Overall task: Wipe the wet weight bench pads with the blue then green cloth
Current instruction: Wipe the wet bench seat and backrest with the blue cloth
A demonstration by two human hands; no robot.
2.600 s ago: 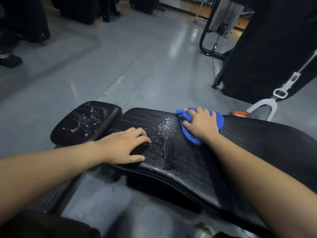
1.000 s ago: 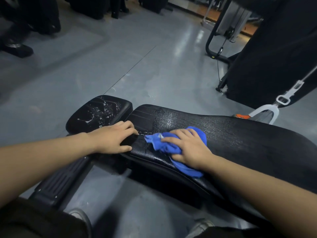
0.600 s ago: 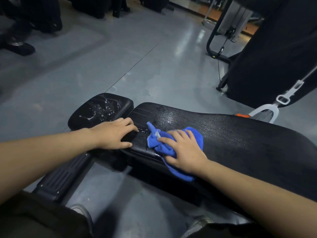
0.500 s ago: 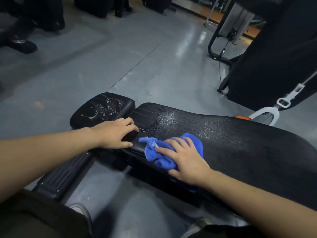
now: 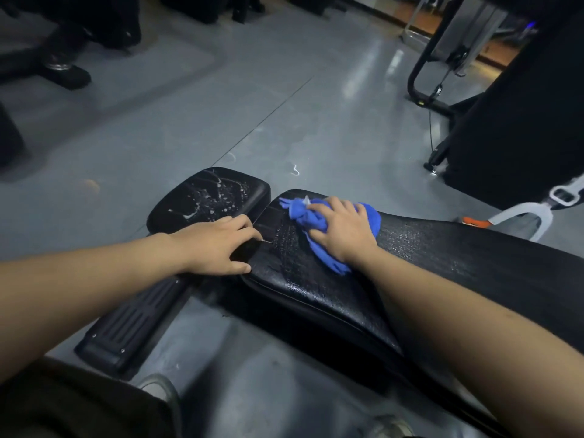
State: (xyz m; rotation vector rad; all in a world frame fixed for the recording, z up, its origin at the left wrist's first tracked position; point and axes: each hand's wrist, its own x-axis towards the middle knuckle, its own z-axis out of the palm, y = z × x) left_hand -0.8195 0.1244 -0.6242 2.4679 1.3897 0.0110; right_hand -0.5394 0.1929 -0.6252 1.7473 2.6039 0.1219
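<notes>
**On the long pad, blue cloth under the right hand**

Across a grey gym floor (image 5: 189,128), dark machine frames (image 5: 518,99) at the far right and far left. In the foreground, a black weight bench: the long back pad (image 5: 458,260) running from centre to the right edge, sheened with a thin wet film; just beside its left end, across a narrow gap, the smaller seat pad (image 5: 208,197), beaded and streaked with droplets. Below the seat pad, a ribbed black foot plate (image 5: 129,330) on the floor. Behind the back pad at right, a white handle with an orange part (image 5: 521,216).

At the gap between the pads, the left hand (image 5: 211,245), fingers loosely spread and resting on the end of the back pad, thumb along its near edge, holding nothing. On the left end of the back pad, the right hand (image 5: 343,229), palm down, fingers laid over and pressing on the bunched blue cloth (image 5: 316,235). Cloth flat against the wet pad, folds spilling out ahead of the fingertips and beneath the wrist.
</notes>
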